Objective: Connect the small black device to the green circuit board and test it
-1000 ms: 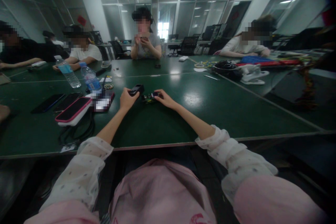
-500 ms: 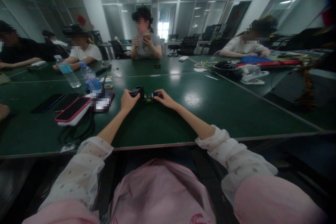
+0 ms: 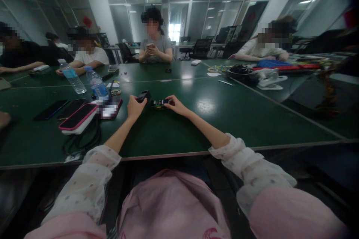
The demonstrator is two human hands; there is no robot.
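Over the green table (image 3: 179, 134), my left hand (image 3: 136, 107) is closed round a black boxy device (image 3: 145, 96), its top tilted up. My right hand (image 3: 175, 104) pinches the right end of a small circuit board (image 3: 159, 104) with yellow-green and silver parts and a dark block. The board lies just right of the black device, with a narrow gap between the two. Fine details of both are blurred.
Left of my hands are a pink-edged phone (image 3: 80, 116) on a white case, dark phones (image 3: 52, 109), cables and two bottles (image 3: 97, 84). Cables and a white tool (image 3: 271, 80) lie at right. Several people sit around the table.
My left hand and the black device have shifted slightly left, away from the board. The person opposite has lowered one hand to the phone and turned the head.
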